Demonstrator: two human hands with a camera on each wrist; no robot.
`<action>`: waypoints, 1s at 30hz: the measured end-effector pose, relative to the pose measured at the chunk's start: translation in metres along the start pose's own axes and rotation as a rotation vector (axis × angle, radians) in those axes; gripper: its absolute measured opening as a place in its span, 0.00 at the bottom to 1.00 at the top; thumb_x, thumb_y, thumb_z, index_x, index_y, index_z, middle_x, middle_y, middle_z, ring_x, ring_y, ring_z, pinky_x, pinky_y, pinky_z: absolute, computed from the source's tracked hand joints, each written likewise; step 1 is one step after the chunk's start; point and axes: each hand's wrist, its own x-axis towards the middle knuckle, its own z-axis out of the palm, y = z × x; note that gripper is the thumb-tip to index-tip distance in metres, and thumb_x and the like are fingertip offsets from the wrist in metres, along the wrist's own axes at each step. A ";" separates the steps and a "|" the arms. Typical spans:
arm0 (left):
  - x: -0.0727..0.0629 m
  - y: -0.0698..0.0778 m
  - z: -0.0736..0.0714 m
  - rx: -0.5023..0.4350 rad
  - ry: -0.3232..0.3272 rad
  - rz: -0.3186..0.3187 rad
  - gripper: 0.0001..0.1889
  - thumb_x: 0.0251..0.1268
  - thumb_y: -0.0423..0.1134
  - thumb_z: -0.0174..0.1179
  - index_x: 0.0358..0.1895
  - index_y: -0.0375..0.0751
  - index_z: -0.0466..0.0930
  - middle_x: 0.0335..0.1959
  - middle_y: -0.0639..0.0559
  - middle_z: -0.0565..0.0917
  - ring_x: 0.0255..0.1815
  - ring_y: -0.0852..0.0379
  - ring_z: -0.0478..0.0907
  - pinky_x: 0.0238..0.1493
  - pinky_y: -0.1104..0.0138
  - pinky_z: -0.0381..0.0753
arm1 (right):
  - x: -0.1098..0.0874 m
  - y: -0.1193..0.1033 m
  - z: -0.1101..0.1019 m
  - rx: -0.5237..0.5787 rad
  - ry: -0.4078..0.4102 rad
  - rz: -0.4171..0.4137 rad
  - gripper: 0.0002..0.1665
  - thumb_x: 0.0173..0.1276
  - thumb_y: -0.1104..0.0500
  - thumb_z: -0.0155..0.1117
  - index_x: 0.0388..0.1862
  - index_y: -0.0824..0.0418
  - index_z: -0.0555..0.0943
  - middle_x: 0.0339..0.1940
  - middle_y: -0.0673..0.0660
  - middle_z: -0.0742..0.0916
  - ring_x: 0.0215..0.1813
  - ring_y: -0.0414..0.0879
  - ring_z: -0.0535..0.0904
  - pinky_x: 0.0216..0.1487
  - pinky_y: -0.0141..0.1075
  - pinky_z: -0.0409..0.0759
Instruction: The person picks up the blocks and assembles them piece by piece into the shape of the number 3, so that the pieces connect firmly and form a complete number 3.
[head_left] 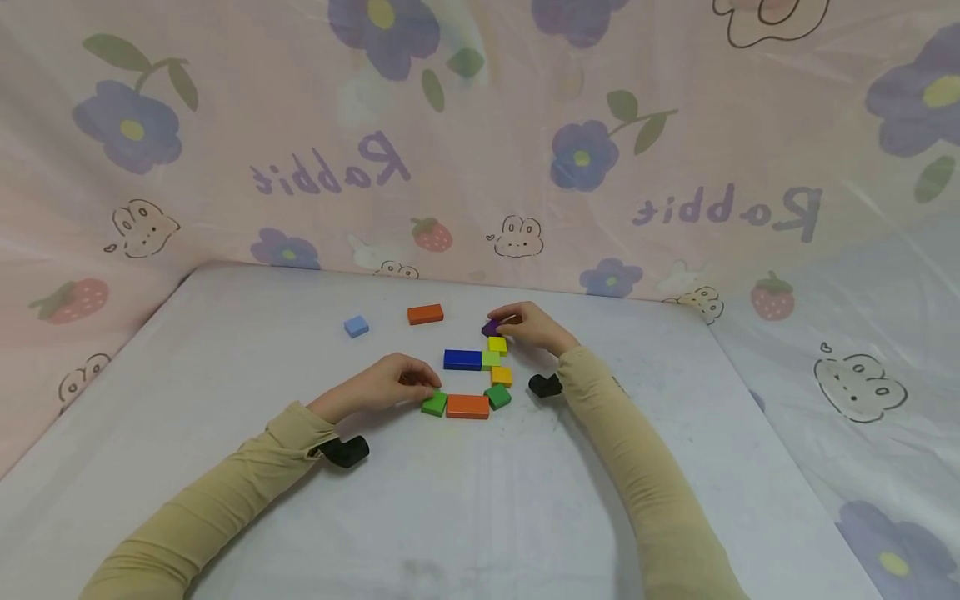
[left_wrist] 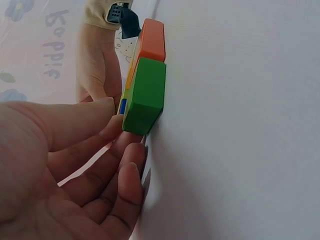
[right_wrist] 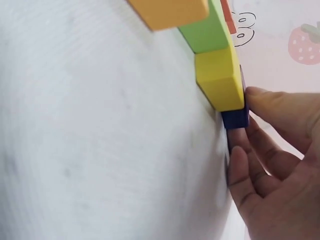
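In the head view, my right hand (head_left: 534, 327) pinches a purple block (head_left: 491, 328) at the far end of a block arrangement. The right wrist view shows the thumb and fingers at that dark purple block (right_wrist: 236, 119), partly behind a yellow block (right_wrist: 220, 80). My left hand (head_left: 392, 382) has its thumb and curled fingers at the near left green block (head_left: 433, 404). In the left wrist view, the fingertips meet the end of this green block (left_wrist: 145, 95); their far contact is hidden. An orange block (head_left: 468, 407) lies beside it.
A darker green block (head_left: 497, 396), amber block (head_left: 502, 377), light green block (head_left: 491, 360) and dark blue block (head_left: 462, 360) continue the arrangement. Farther back lie a light blue block (head_left: 356, 326) and an orange-red block (head_left: 425, 314). A patterned curtain (head_left: 480, 167) hangs behind the white table (head_left: 480, 517).
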 end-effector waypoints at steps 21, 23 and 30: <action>0.019 0.004 -0.047 -0.046 0.368 -0.098 0.21 0.64 0.40 0.63 0.57 0.33 0.76 0.53 0.40 0.79 0.54 0.46 0.76 0.52 0.54 0.76 | 0.000 0.003 -0.001 -0.006 0.011 -0.001 0.19 0.70 0.61 0.59 0.59 0.59 0.79 0.53 0.56 0.82 0.53 0.51 0.75 0.60 0.42 0.71; 0.023 -0.001 -0.052 -0.049 0.393 -0.125 0.23 0.62 0.40 0.64 0.58 0.34 0.75 0.55 0.39 0.78 0.55 0.44 0.75 0.53 0.53 0.75 | 0.000 0.003 -0.001 -0.006 0.012 0.002 0.18 0.70 0.61 0.59 0.59 0.59 0.79 0.53 0.56 0.82 0.53 0.51 0.75 0.59 0.42 0.71; 0.034 -0.021 -0.065 -0.067 0.401 -0.199 0.28 0.60 0.37 0.66 0.63 0.34 0.70 0.61 0.40 0.74 0.61 0.43 0.70 0.60 0.52 0.70 | 0.000 0.001 0.000 -0.007 0.020 0.013 0.18 0.70 0.62 0.58 0.58 0.59 0.79 0.52 0.56 0.82 0.53 0.51 0.75 0.60 0.43 0.71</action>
